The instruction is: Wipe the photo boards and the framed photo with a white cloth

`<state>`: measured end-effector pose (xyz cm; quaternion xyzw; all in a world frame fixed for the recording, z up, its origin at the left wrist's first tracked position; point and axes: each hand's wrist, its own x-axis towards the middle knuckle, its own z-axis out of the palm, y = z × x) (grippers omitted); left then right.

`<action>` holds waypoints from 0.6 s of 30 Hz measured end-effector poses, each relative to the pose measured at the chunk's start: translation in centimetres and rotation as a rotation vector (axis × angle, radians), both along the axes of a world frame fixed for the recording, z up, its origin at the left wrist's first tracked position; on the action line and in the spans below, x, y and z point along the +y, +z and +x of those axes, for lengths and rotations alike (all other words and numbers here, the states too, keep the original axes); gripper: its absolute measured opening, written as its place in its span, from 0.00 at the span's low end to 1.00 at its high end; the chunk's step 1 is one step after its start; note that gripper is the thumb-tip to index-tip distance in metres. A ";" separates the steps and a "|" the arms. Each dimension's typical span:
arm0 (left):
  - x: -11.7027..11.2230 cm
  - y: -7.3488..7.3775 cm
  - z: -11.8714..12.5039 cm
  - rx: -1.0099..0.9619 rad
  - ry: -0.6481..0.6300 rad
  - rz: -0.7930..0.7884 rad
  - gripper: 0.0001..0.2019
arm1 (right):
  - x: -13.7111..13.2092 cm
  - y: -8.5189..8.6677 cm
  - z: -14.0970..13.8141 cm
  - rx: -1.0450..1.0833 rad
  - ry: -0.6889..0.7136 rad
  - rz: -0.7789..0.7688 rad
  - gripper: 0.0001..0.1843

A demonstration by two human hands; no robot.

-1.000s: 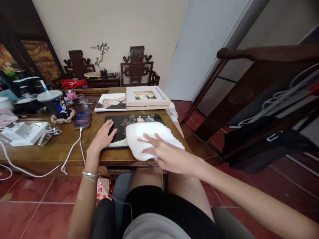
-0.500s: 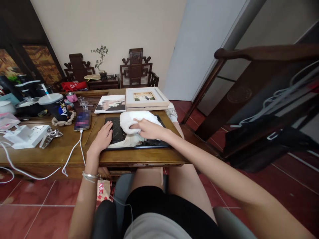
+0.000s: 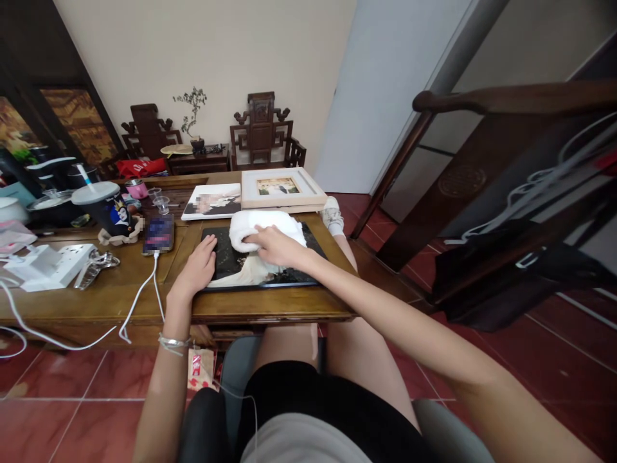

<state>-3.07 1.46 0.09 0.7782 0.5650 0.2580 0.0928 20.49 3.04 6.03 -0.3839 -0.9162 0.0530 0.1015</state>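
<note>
A dark picture panel [image 3: 231, 260] with a pale, dress-like shape on it lies flat near the table's front edge. My left hand [image 3: 198, 265] rests on its left edge, fingers stretched out and holding nothing. On the panel's upper middle lies a folded white towel [image 3: 270, 222], which covers part of the picture. My right hand [image 3: 277, 245] grips the towel's near side, thumb and fingers curled into the cloth. Behind the towel are a white-edged photo panel [image 3: 212, 200] and a framed picture [image 3: 277, 186] with a wide pale border.
On the left stand a dark cup [image 3: 108, 209] with a straw, a phone [image 3: 158, 233] on a white cable, and a white power strip [image 3: 53, 267]. A wooden chair [image 3: 463, 141] stands at right. Across the table, a person's shoe [image 3: 331, 213] shows.
My right hand and the towel have shifted slightly left and up over the panel. My left hand has stayed at the panel's left edge.
</note>
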 end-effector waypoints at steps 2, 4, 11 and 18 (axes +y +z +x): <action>0.0 0.0 0.0 -0.008 -0.001 0.006 0.26 | -2.4 0.0 0.3 -0.018 0.009 -0.026 0.30; 0.0 -0.1 0.1 -0.008 0.002 0.015 0.26 | -4.9 0.1 0.7 -0.017 0.040 -0.044 0.31; -0.4 0.1 0.3 0.018 0.011 -0.003 0.26 | -11.9 0.4 2.8 -0.003 0.104 -0.173 0.33; -0.1 -0.2 0.1 0.011 0.003 0.021 0.26 | -11.2 0.6 2.6 0.036 0.132 -0.228 0.35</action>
